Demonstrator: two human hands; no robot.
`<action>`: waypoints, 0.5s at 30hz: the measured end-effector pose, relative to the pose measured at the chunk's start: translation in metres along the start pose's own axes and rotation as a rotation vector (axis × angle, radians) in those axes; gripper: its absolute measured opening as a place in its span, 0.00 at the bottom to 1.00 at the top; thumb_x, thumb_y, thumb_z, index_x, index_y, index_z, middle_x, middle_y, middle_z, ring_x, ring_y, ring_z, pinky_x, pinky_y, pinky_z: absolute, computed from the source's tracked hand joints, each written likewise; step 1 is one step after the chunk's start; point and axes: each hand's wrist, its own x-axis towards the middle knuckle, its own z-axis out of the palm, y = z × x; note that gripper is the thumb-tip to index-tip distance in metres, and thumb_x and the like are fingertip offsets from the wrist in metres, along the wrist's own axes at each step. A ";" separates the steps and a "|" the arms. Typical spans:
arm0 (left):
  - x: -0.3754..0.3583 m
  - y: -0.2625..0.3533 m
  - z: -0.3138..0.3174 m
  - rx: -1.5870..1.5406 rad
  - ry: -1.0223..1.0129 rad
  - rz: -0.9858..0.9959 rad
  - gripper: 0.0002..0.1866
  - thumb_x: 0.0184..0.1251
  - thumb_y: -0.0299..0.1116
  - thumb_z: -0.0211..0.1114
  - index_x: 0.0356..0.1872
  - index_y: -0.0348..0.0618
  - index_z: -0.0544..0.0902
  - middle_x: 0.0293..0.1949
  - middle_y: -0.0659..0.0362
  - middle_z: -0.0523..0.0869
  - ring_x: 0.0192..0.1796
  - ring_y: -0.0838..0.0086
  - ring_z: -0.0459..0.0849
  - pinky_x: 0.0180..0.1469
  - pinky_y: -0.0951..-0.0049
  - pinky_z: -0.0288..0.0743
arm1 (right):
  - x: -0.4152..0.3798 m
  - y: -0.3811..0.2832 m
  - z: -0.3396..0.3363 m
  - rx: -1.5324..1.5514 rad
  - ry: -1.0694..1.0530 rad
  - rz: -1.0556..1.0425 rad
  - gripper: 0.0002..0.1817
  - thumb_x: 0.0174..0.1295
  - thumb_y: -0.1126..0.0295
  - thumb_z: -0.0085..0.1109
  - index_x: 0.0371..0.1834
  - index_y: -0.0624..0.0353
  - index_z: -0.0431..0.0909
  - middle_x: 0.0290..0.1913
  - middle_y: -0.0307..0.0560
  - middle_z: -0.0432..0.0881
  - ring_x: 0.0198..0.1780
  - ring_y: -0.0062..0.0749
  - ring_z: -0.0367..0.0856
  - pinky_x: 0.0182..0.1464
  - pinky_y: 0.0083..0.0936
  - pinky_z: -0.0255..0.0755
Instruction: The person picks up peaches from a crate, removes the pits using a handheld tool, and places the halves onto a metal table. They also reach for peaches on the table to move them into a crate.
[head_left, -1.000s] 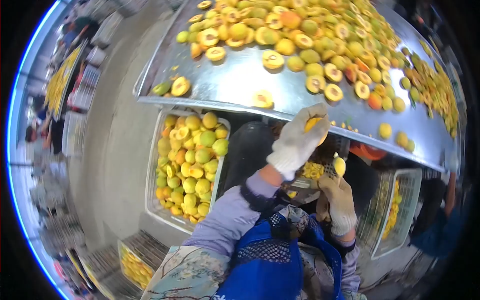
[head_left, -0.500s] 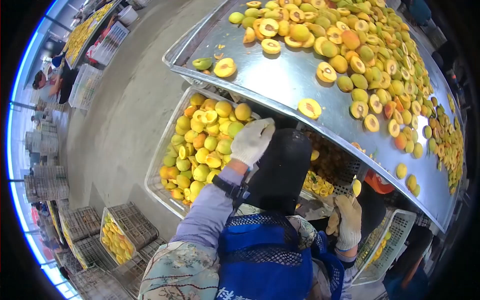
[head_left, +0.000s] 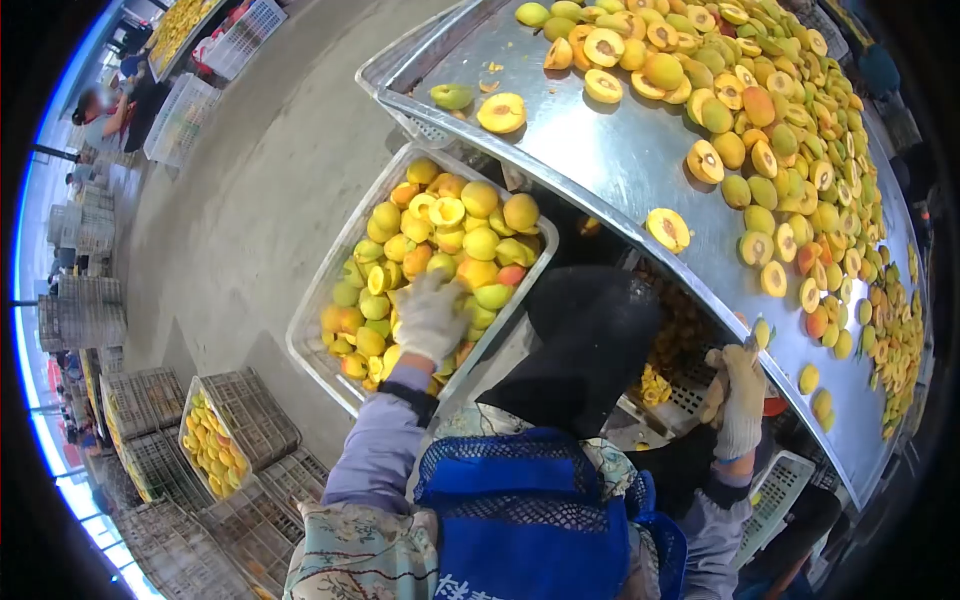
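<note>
My left hand (head_left: 432,315), in a white knit glove, rests over the near part of a pale plastic crate (head_left: 318,312). Its fingers are apart and lie on the yellow peaches (head_left: 436,212), many of them halved. Beside the metal table's front edge is my right hand (head_left: 737,390), also gloved, with its fingers closed. A yellow-green peach piece (head_left: 762,333) shows just past the fingertips; I cannot tell what the fingers grip. On the metal table (head_left: 560,150) lies a large heap of halved peaches (head_left: 770,150), several with their pits showing.
Below the table edge stands a dark crate (head_left: 690,395) with peach scraps. A pale green crate (head_left: 775,505) is at my right. Stacked crates (head_left: 245,415), one holding peaches, stand at lower left. Across the floor, a person (head_left: 105,120) sits near another fruit-covered table (head_left: 180,35).
My left hand has moved from the crate's table-side edge down and left onto the peaches, its fingers spreading. My right hand has risen toward the table edge. The view has shifted slightly.
</note>
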 end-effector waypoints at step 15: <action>0.106 0.103 -0.007 -0.210 0.077 0.485 0.23 0.63 0.38 0.61 0.60 0.45 0.77 0.64 0.52 0.75 0.70 0.56 0.67 0.72 0.55 0.57 | 0.074 -0.005 -0.014 -0.042 0.049 -0.054 0.17 0.64 0.57 0.58 0.30 0.63 0.77 0.16 0.40 0.73 0.10 0.25 0.68 0.10 0.22 0.60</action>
